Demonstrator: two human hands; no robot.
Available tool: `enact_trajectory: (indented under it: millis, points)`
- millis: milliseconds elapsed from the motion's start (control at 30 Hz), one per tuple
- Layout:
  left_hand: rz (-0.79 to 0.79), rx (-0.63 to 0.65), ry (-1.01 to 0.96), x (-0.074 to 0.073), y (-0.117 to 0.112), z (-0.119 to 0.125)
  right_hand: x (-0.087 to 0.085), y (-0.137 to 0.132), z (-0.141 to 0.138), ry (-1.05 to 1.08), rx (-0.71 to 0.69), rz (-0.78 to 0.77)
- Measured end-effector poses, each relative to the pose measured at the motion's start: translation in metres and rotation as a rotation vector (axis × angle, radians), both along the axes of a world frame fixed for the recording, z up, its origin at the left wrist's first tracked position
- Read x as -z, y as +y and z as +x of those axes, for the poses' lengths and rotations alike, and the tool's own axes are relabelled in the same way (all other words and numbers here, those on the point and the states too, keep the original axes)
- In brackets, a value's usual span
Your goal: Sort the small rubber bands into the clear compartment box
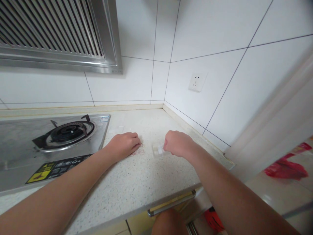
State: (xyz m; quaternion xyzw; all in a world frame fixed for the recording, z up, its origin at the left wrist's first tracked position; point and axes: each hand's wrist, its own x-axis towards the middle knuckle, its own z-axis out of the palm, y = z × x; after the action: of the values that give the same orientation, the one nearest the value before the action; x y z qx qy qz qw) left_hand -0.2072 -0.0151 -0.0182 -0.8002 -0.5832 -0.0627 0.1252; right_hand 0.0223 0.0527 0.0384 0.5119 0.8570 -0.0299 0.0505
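Head view, item one: left hand (124,145) is lying palm down on the speckled tabletop (146,182), just right of the gas burner (67,132), its fingers (135,142) half curled with the tips resting at a faint red marking (137,152); whether they are pinching anything cannot be told. Item two: right hand (179,144) is sitting near it, fingers (168,146) curling shut on the right edge of a small clear plastic piece (157,150), which is lying flat between the two hands, below the wall socket (197,81).

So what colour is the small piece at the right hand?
Clear, with a whitish patch: small see-through plastic piece, best in the head view.
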Motion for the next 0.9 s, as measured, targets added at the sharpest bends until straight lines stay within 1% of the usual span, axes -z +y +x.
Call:
enact_trajectory:
  millis: [133,233,300,400,500,700,900]
  points:
    - [-0.015,-0.006,-0.001,-0.001,0.001,-0.001,-0.002,-0.002,0.0,0.028,0.032,-0.084]
    - [-0.021,-0.012,-0.004,-0.001,0.001,-0.002,-0.002,-0.001,0.002,0.045,0.031,-0.086]
    - [-0.022,-0.019,-0.006,-0.001,0.001,-0.003,-0.002,0.001,0.003,0.103,0.021,-0.073]
    - [-0.017,-0.041,-0.006,0.0,0.002,-0.004,0.0,0.007,0.003,0.26,0.007,-0.05]
    - [-0.016,-0.057,-0.004,0.001,0.003,-0.004,0.008,0.012,-0.002,0.355,0.009,-0.027]
    - [-0.017,-0.069,0.002,0.0,0.004,-0.005,0.033,0.019,-0.01,0.373,0.011,-0.015]
    - [-0.014,-0.078,0.005,-0.001,0.003,-0.004,0.041,0.021,-0.012,0.376,0.042,0.022]
